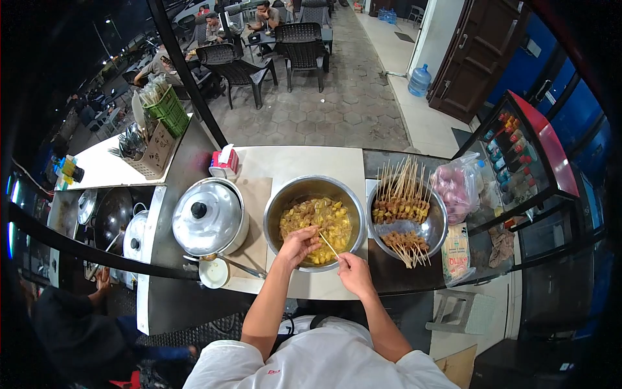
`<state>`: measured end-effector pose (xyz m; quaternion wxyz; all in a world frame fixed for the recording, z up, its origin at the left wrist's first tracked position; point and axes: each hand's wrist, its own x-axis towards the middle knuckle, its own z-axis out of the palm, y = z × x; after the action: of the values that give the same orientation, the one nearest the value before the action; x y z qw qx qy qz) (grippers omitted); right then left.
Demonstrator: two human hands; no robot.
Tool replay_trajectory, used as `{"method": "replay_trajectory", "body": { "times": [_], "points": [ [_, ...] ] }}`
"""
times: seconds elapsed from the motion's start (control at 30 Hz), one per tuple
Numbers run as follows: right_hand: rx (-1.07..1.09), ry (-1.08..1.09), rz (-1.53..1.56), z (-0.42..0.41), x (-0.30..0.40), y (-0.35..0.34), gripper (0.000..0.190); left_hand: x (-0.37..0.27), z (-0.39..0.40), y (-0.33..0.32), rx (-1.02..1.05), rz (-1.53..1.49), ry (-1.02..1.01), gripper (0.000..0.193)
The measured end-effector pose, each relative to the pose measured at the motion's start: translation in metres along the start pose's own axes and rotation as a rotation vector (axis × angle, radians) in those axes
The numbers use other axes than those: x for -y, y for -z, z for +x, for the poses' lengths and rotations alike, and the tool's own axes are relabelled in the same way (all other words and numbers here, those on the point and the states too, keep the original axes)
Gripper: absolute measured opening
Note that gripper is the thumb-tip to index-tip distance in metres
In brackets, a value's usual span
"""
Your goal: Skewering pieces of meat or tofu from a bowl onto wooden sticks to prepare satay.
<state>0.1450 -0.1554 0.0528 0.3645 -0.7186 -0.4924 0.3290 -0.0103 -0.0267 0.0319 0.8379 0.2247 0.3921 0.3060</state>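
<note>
A large steel bowl (267,214) of yellow marinated meat pieces (335,214) stands before me. My right hand (355,274) grips the lower end of a thin wooden skewer (329,244) over the bowl's near side. At the skewer's upper tip, the fingertips of my left hand (297,247) are pinched together, seemingly around a small piece of meat mostly hidden by the fingers. To the right, a second steel bowl (422,230) holds loaded meat skewers (401,210) in an upper group, sticks pointing away, and a lower bunch (404,241), sticks pointing toward me.
Left of the bowls are a lidded aluminium pot (208,216), a small white bowl (214,273) and a tissue pack (224,163). A bag of reddish produce (453,187), a skewer packet (456,250) and a glass display case (515,150) stand right. A co-worker (82,321) is at lower left.
</note>
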Motion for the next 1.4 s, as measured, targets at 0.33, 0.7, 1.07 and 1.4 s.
{"method": "replay_trajectory", "body": {
  "times": [0.33, 0.7, 1.07, 1.4],
  "points": [
    [0.035, 0.050, 0.023, -0.004, -0.001, -0.004, 0.018, 0.011, 0.006, -0.004, -0.018, -0.073, 0.012, 0.024],
    [0.021, 0.078, 0.096, -0.008, -0.003, 0.001, 0.019, 0.021, 0.007, -0.008, 0.024, -0.217, 0.093, 0.026],
    [0.046, 0.070, 0.155, -0.012, -0.005, 0.011, 0.017, 0.021, 0.004, -0.018, -0.018, -0.113, 0.017, 0.022],
    [0.041, 0.059, 0.172, -0.009, 0.000, 0.011, 0.017, 0.018, 0.002, -0.026, -0.035, -0.086, -0.038, 0.018]
  ]
}}
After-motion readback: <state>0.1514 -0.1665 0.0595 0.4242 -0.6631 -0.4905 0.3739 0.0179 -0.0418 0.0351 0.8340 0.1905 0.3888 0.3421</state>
